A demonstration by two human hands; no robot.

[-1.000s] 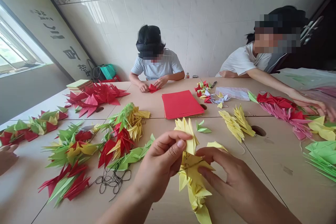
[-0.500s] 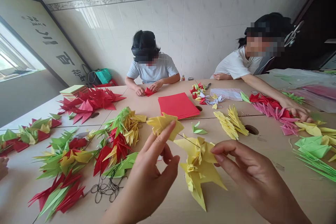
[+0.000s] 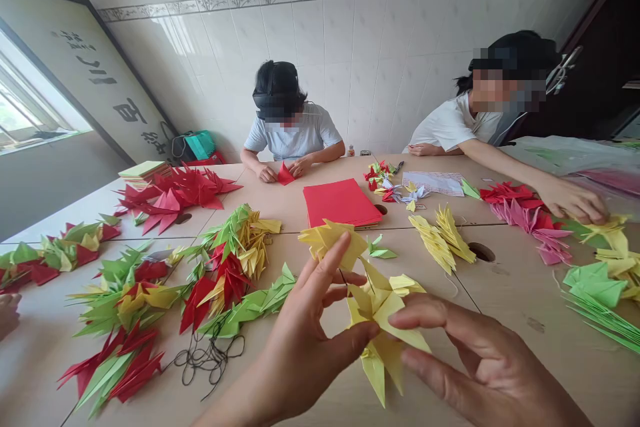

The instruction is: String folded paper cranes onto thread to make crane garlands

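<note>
My left hand (image 3: 315, 327) has a yellow folded paper piece (image 3: 333, 243) between its upper fingers, while its thumb touches a cluster of yellow folded paper (image 3: 373, 307) just below. At the right side of that cluster is my right hand (image 3: 465, 353), its thumb and index finger a little apart on either side of a pointed yellow flap. A short stretch of dark thread shows near the upper piece. Left of my left hand lie a green folded strand (image 3: 250, 310) and a tangle of black thread (image 3: 207, 353).
Beyond my hands lies a red paper stack (image 3: 340, 203). Strung red, green and yellow pieces cover the table's left. Yellow bundles (image 3: 443, 237) lie right of centre, near a table hole (image 3: 481, 252). Two people sit opposite; one reaches toward paper at the right.
My left thumb has moved right onto the yellow cluster, which has turned and shifted. My right thumb and index finger have parted. More of the green strand shows.
</note>
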